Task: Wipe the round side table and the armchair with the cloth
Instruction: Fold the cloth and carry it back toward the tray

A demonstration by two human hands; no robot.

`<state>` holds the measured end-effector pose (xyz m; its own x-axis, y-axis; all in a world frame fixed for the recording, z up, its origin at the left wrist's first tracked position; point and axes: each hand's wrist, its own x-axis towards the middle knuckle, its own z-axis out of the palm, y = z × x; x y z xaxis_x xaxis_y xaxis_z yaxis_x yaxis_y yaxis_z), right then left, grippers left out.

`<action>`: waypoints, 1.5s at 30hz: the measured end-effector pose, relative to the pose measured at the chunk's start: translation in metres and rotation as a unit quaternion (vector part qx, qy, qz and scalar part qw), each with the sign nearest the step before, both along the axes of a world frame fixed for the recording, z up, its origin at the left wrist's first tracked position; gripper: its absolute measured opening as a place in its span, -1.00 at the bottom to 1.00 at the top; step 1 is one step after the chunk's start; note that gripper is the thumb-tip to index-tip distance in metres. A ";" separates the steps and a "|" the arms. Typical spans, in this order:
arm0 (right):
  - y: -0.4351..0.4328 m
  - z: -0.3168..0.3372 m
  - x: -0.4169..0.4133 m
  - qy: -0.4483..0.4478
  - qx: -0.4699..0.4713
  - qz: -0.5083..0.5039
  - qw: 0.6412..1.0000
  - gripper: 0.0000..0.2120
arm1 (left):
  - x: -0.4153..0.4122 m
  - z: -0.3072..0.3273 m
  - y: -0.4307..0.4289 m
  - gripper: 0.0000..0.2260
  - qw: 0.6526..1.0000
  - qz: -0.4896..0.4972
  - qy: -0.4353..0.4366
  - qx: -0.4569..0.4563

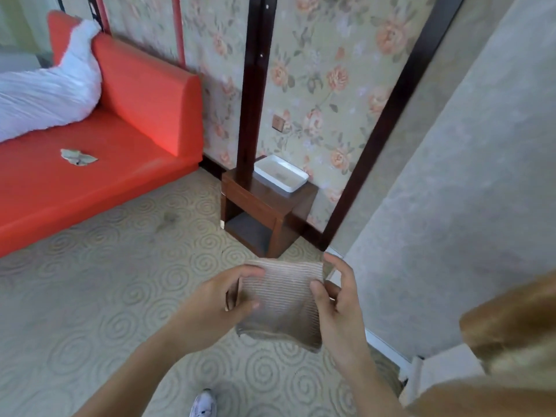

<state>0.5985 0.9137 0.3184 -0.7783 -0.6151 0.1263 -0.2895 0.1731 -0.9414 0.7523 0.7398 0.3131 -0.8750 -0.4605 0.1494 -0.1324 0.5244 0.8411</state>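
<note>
In the head view, a beige ribbed cloth (pixel 281 302) is held up in the air between both hands, above the swirl-patterned carpet (pixel 105 296). The left hand (pixel 222 299) is closed on the cloth's left edge, thumb in front and fingers curled behind; the right hand (pixel 337 299) is closed on the right edge, thumb pressed on the front and the forefinger raised at the upper corner. The cloth is stretched flat between the two grips, and its lower edge hangs free below them. Beyond the grips, against the floral wallpaper (pixel 319 85), a small dark wooden stand (pixel 264 212) is seen, and on its top a white rectangular tray (pixel 281 173) is set. Up and to the left of the left grip, a red sofa (pixel 126 115) is seen, with white bedding (pixel 51 88) piled on it and a small crumpled scrap (pixel 78 157) lying on the seat. Below the grips, at the bottom edge, the toe of a white shoe (pixel 204 403) is seen.
</note>
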 end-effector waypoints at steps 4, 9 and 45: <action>-0.068 0.000 -0.048 -0.010 -0.013 -0.023 1.000 -0.63 | -0.059 -0.003 -0.083 -0.53 1.000 -0.016 -0.007 -0.006; -0.159 -0.002 -0.107 0.020 0.012 -0.036 0.999 -0.61 | -0.128 -0.002 -0.170 -0.62 0.999 -0.009 -0.010 0.041; -0.634 -0.229 -0.660 -0.182 0.279 -0.146 0.931 -0.57 | -0.815 -0.197 -0.668 -0.75 0.928 -0.242 -0.282 -0.002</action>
<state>-0.0613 0.2793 0.0893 -0.8514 -0.2604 -0.4553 0.1681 0.6867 -0.7072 -0.0622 0.0721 0.1160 -0.9186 0.0076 -0.3950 -0.2992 0.6397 0.7080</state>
